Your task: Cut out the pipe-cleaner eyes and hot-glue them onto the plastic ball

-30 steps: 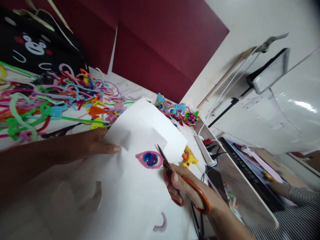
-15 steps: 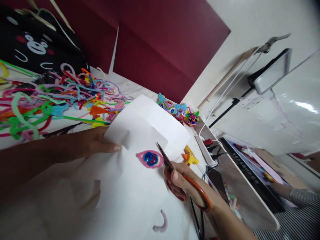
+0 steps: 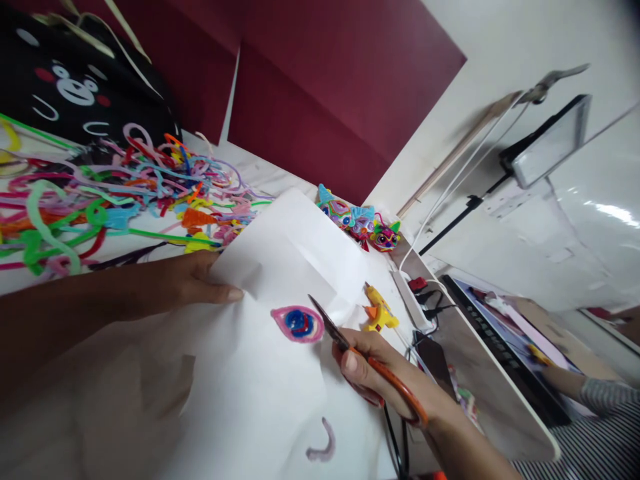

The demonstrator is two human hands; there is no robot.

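Orange scissors (image 3: pixel 350 347) clamped in right hand (image 3: pixel 373 377) fingers; left hand (image 3: pixel 193 283) fingers pinching paper (image 3: pixel 280 280).

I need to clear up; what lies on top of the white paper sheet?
On the white paper sheet: a pink-and-blue eye shape and a mauve curved piece. Whatever lies beneath is hidden.
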